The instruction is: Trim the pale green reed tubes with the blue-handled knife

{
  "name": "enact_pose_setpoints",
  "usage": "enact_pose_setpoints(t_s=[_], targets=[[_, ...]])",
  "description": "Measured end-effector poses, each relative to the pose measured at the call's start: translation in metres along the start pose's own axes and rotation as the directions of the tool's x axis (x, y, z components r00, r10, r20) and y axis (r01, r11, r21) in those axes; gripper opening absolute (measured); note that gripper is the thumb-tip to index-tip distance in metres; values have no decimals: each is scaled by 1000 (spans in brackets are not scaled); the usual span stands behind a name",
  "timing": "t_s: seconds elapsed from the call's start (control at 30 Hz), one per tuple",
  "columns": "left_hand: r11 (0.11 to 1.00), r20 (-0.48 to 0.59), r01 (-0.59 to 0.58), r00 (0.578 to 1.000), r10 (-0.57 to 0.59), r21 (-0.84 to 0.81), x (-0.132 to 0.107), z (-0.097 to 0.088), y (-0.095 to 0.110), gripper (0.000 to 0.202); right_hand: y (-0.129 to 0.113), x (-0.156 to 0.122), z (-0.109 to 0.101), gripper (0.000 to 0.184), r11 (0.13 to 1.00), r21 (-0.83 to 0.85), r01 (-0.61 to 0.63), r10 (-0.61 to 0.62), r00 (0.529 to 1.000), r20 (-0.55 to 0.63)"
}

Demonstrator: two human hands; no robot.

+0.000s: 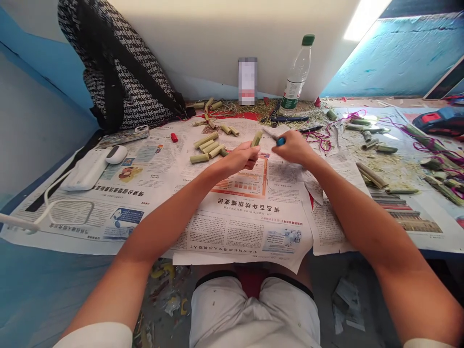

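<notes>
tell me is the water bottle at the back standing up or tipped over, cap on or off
Upright and capped: the water bottle stands on its base against the white wall, its green cap at the top. How full it is, cannot tell.

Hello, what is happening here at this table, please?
A person sits at a table covered with newspaper. The left hand holds a short green stalk piece upright; the right hand holds a small blue-handled knife pointed at it. More cut pieces lie in a pile just behind the left hand. A plastic bottle stands by the wall.
</notes>
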State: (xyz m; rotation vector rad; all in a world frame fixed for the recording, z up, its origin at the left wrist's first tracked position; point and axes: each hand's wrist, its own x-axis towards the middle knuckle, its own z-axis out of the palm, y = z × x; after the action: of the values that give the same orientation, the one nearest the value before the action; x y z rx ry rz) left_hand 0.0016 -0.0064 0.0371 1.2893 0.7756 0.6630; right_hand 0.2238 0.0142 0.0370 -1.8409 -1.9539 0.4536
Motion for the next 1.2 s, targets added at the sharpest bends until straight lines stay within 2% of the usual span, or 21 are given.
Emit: enact_pose_setpoints(t_s=[0.07,0.13,0.27,0.43,0.53,0.77,1.1,1.2], targets=[[1000,28,-11,1000,11,-19,-1,1,0,35,9,4,-7,35,995,46,-84,87,994,-66],[999,41,-25,999,26,-20,-3,2,0,35,15,6,-12,37,992,71,-103,110,988,-111],[1000,-18,-28,999,28,-1,-4,3,1,33,10,3,-8,39,992,64,-107,112,990,-84],[999,-119,5,993,1,54,4,-4,-5,28,-4,-2,7,34,999,41,-7,10,998,-63],[991,-170,-20,985,43,133,10,-9,-13,26,-7,-5,11,32,997,39,65,-64,997,-39],[947,-189,-60,974,125,316,7,-8,-19,19,-17,-15,16,36,975,30,218,-220,969,114],[898,-184,-67,969,162,434,4,-6,-21,13,-21,-18,14,34,973,-11,231,-226,957,180],[856,-164,-69,971,176,512,4,-5,-21,10,-21,-18,14,33,975,-7,224,-218,956,199]])
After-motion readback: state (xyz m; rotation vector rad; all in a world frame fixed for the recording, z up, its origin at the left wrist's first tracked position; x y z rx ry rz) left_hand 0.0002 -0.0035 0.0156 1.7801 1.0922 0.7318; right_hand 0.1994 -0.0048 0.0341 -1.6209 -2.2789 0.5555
